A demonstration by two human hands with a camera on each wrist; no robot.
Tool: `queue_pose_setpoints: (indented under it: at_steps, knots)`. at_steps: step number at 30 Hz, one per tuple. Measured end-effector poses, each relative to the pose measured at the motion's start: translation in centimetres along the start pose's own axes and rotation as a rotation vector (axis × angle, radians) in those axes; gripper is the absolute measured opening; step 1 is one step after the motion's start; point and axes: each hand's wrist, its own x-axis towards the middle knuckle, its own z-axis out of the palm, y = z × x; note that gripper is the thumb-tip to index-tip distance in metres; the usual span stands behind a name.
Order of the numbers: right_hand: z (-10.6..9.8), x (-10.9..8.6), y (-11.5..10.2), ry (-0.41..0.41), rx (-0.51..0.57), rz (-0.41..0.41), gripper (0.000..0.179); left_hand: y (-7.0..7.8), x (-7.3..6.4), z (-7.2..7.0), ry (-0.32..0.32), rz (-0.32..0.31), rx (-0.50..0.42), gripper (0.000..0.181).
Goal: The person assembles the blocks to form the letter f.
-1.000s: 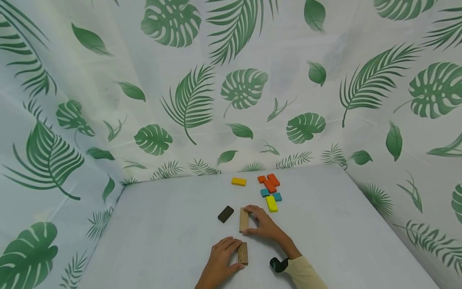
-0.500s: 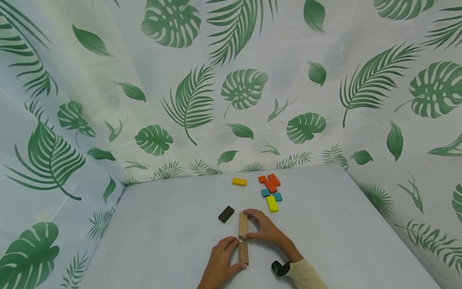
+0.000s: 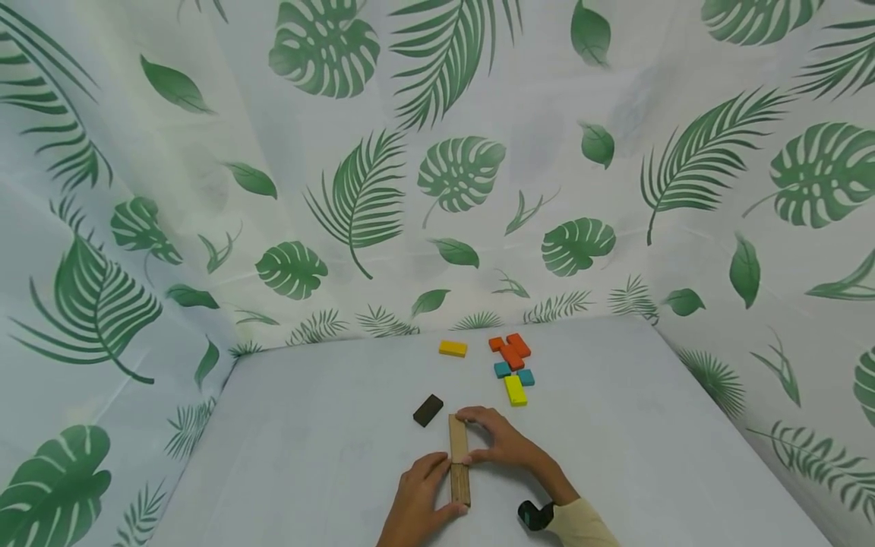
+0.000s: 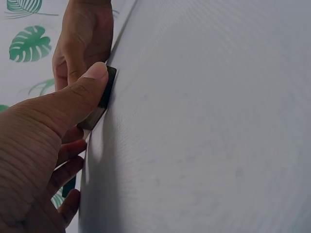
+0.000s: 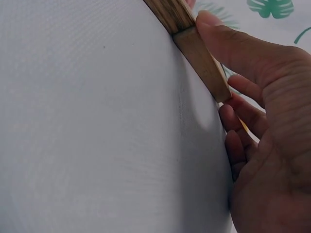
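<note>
Two wooden blocks lie end to end in line on the table. The nearer one, a brown grained block (image 3: 460, 485), is pinched lengthwise between the thumb and fingers of my left hand (image 3: 420, 497). My right hand (image 3: 506, 444) grips the paler wooden block (image 3: 458, 438) the same way, thumb at its near end and fingers at its far end. In the right wrist view the pale block (image 5: 203, 60) meets the end of the grained block (image 5: 171, 13). Part of the grained block hides behind my left thumb (image 4: 80, 94) in the left wrist view.
A dark brown block (image 3: 428, 410) lies just left of the pale one. Farther back are a yellow-orange block (image 3: 453, 349), several orange-red blocks (image 3: 512, 356), two blue blocks (image 3: 525, 377) and a bright yellow block (image 3: 516, 390). Leaf-printed cloth (image 3: 383, 289) walls the white table (image 3: 307, 441).
My right hand has drawn the pale block toward me until its near end meets the grained block. My left hand has stayed in place, holding the grained block.
</note>
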Motion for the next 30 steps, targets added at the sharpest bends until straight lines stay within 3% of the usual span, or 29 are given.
queue_pose_setpoints:
  at_steps: [22, 30]
  knots:
    - [0.15, 0.12, 0.58, 0.006, -0.005, -0.015, 0.074, -0.02, -0.19, 0.51, 0.023, 0.038, -0.035, 0.071]
    - [0.09, 0.09, 0.76, -0.003, -0.025, -0.030, 0.073, 0.05, -0.37, 0.84, 0.082, 0.094, 0.015, 0.069]
